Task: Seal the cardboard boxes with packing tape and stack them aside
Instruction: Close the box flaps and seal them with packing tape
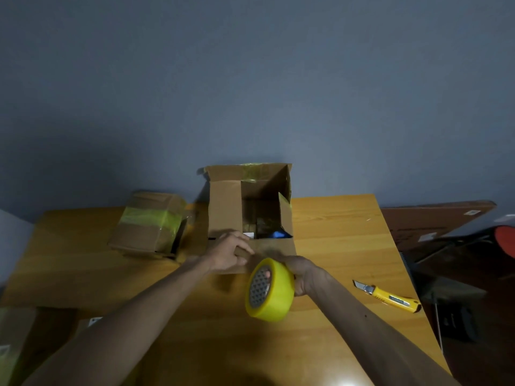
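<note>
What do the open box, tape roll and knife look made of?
The open box looks matte brown cardboard, by its creased flaps. The tape roll: glossy yellow plastic film, probably. The knife: yellow body, likely plastic, with a dull metal blade.

Dim rm, cool cast. Soft shadow on table [334, 232] below left hand [230, 253]; blur just past right hand [305, 275]; edges bend, fisheye.

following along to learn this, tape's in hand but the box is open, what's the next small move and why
Probably fold the flaps shut first: the open box has its flaps up, the left hand is at its near edge, and the right hand grips the tape roll.
</note>
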